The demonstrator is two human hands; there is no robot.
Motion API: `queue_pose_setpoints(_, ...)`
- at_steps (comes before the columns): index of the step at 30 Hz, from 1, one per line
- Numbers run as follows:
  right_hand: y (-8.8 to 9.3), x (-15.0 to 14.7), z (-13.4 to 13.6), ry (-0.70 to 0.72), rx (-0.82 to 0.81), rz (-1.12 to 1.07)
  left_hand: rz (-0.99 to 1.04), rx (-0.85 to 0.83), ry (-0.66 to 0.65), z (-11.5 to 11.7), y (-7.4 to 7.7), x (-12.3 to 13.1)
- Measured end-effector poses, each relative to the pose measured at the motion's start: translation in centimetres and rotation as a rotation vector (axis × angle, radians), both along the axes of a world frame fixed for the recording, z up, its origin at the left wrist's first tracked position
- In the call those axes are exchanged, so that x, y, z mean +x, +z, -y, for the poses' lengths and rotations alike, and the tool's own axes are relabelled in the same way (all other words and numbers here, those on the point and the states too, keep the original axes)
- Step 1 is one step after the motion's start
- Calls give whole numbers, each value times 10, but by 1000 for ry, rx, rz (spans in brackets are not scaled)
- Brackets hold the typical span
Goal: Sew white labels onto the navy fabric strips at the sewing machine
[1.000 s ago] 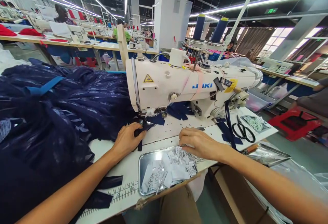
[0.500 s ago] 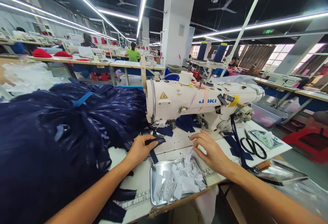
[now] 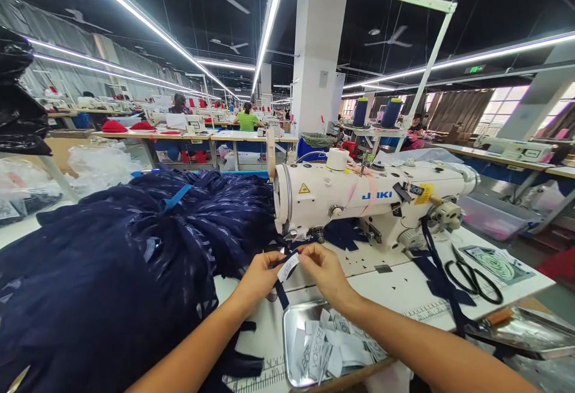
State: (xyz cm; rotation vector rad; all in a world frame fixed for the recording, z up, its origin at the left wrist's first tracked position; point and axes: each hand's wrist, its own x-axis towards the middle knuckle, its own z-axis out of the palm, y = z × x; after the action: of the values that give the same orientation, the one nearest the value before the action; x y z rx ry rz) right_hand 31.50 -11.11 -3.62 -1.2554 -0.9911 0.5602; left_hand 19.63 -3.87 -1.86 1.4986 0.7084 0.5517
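Apparently, the step in hand is lining up a small white label (image 3: pixel 288 267) with a navy strip (image 3: pixel 282 295), just short of the sewing machine (image 3: pixel 332 192), which stands at one o'clock from it. The left hand (image 3: pixel 256 279) pinches the strip between thumb and forefinger at the label's nine o'clock side; the right hand (image 3: pixel 327 273) pinches the label's two o'clock end. The next move probably calls for a steady grip and a flat label. It looks short and oblong, with dark lettering, tilted up toward two o'clock. More labels (image 3: pixel 318 348) lie at five o'clock in a metal tray (image 3: pixel 294 316), and a navy fabric pile (image 3: pixel 90 273) fills nine o'clock
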Motion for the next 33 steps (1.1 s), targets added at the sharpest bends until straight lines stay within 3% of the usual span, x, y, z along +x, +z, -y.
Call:
queue_pose_setpoints(8,-6,2,-7,-87,1,111,77,-68,-72,-2,6,-1)
queue_pose_setpoints(19,-5,-1,2,-66,-42,157,7,-29,32,2,3,1)
queue_pose_setpoints(23,0,4,3,20,-26,15,7,-46,15,1,3,1)
queue_pose_setpoints(27,7,12,5,153,-139,-143,32,-84,1,-1,2,1)
queue_pose_setpoints(33,15,12,5,246,-228,-54,60,-73,-5,0,2,2)
